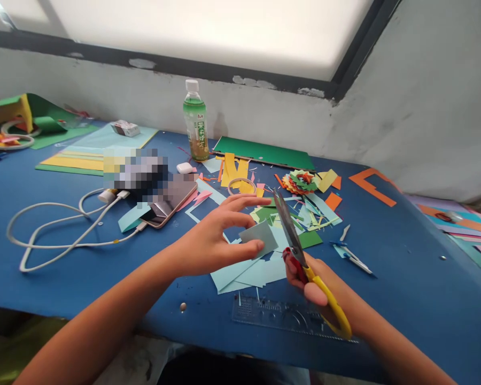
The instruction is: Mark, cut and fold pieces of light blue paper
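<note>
My left hand (220,235) pinches a small light-blue paper piece (260,238) between thumb and fingers, held just above the blue table (64,278). My right hand (324,291) grips scissors with yellow and red handles (304,256); their blades point up and away, right beside the paper piece. Under both hands lie light-blue paper sheets (248,272) and a heap of coloured scraps (300,214).
A green drink bottle (196,123) stands at the back, with a green card sheet (264,152) to its right. A phone (168,203) with white cables (56,230) lies left. A clear ruler (276,315) sits at the near edge. Tape ring (240,186), a folded paper ornament (300,182).
</note>
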The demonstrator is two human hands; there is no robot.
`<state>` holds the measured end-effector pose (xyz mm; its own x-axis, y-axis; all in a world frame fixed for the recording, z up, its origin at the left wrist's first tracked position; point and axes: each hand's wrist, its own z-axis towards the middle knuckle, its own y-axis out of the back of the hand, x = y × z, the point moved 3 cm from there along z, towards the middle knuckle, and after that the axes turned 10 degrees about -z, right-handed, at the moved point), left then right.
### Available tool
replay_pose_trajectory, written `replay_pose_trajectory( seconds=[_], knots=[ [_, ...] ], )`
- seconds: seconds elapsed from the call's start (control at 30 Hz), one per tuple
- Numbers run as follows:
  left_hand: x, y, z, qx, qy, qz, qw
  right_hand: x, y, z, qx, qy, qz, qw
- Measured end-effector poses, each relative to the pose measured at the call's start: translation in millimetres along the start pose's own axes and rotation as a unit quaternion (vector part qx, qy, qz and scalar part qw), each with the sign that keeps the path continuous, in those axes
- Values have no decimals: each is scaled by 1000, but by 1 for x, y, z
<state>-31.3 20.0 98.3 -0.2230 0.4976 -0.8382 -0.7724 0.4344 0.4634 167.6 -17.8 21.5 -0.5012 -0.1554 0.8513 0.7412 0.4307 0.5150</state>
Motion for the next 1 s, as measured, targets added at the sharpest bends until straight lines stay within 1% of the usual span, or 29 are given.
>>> replay_pose_trajectory(
  seconds=[0.1, 0.17, 0.23, 0.33, 0.4, 0.47, 0.57, 0.67, 0.73, 0.77, 0.83, 0.87, 0.93, 1.0],
  knots=[
    [2, -9, 0, 44, 16, -15, 999, 11, -1, -1, -69, -8, 101, 992],
    [3, -18, 0, 75, 24, -27, 997, 18, -3, 0, -107, -12, 98, 989],
    [4, -26, -1, 103, 35, -40, 993, 25, -4, 0, -131, 3, 79, 988],
    [6, -34, -1, 115, 55, -48, 991, 30, -2, 0, -158, 38, 89, 983],
    [8, -35, 0, 93, 68, -57, 992, 30, 0, -1, -169, 41, 75, 982],
    [10, -34, 1, 58, 89, -73, 992, 28, 0, -1, -177, 32, 65, 982],
    [13, -36, 2, 5, 128, -107, 986, 23, -3, 1, -179, 13, 107, 978],
    [16, -38, 2, -24, 155, -146, 977, 15, -10, 5, -144, -10, 181, 973],
    [17, -37, 3, -56, 155, -169, 972, 11, -11, 7, -118, 7, 205, 972],
    [17, -34, 3, -78, 147, -180, 969, 9, -10, 8, -105, 23, 191, 976],
    [16, -28, 3, -116, 126, -202, 964, 6, -5, 8, -74, 29, 109, 991],
    [15, -24, 3, -133, 112, -209, 962, 4, -2, 8, -54, 7, 53, 997],
    [12, -16, 3, -164, 77, -208, 961, 1, 5, 8, -24, -54, -48, 997],
    [9, -9, 2, -196, 43, -183, 963, 1, 13, 8, -27, -88, -123, 988]
  ],
)
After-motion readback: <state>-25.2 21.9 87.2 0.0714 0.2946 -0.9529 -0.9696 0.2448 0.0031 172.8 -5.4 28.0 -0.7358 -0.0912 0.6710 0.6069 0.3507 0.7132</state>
